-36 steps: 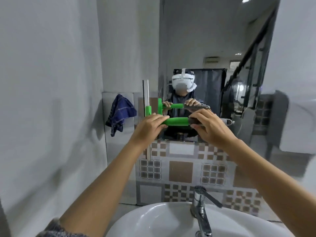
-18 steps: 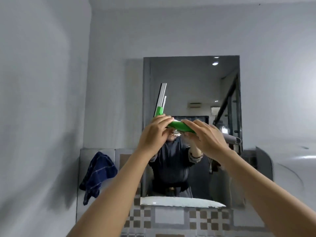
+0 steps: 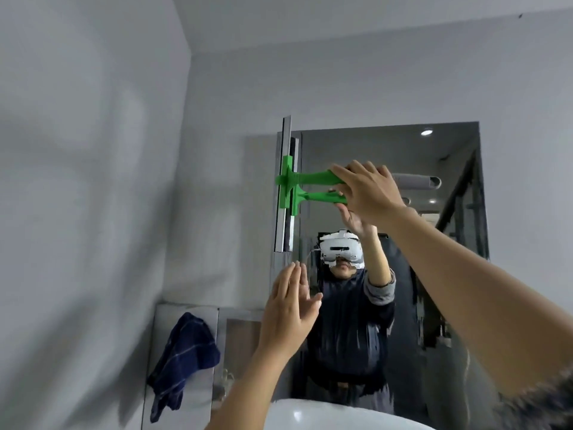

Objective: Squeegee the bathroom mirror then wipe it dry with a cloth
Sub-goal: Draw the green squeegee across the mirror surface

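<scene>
A green-handled squeegee (image 3: 297, 179) with a long metal blade stands upright against the left edge of the wall mirror (image 3: 434, 169). My right hand (image 3: 369, 190) grips its handle, arm stretched up and forward. My left hand (image 3: 291, 308) is lower, in front of the mirror's lower left, fingers spread and holding nothing. A dark blue cloth (image 3: 183, 358) hangs on the tiled wall to the left, below the mirror's level. The mirror reflects a person wearing a white headset.
A white basin rim (image 3: 325, 414) shows at the bottom edge. Grey walls meet in a corner left of the mirror. Glossy tiles (image 3: 235, 336) run under the mirror beside the cloth.
My left hand has let go of the squeegee and dropped lower, open. My right hand alone has carried the squeegee up to the mirror's upper left edge. The view has tilted upward.
</scene>
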Available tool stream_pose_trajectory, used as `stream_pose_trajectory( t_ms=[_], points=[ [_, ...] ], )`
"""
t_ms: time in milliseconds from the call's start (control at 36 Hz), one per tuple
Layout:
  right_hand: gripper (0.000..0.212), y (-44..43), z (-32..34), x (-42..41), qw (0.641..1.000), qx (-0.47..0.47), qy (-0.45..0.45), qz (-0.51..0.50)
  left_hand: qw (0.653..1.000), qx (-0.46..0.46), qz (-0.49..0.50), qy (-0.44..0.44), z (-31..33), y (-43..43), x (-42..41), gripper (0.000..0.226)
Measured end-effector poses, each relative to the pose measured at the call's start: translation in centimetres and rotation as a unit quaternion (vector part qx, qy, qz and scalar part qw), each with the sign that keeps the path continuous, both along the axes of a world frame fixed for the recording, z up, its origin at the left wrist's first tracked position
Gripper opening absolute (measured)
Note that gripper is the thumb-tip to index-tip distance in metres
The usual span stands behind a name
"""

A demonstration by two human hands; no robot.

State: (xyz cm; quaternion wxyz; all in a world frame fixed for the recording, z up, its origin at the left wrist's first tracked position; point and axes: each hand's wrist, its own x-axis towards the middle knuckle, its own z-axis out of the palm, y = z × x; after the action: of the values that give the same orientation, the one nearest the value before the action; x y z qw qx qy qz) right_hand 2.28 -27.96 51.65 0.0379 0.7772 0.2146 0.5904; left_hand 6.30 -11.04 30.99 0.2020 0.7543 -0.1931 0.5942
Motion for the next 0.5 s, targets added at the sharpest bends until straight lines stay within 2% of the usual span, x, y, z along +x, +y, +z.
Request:
stream_pose_trajectory(
  t_ms=[222,500],
  points=[
    [0.036,1.3,0.0,2.0,1.0,-0.001,-0.003,0.012,0.996,0.015,0.034,0.077,-3.1,0.5,2.4,0.085],
    [0.037,2.1,-0.4,3.4,1.0,-0.015,-0.012,-0.003,0.996,0.023,0.025,0.084,-3.5,0.7,3.1,0.087]
  ],
)
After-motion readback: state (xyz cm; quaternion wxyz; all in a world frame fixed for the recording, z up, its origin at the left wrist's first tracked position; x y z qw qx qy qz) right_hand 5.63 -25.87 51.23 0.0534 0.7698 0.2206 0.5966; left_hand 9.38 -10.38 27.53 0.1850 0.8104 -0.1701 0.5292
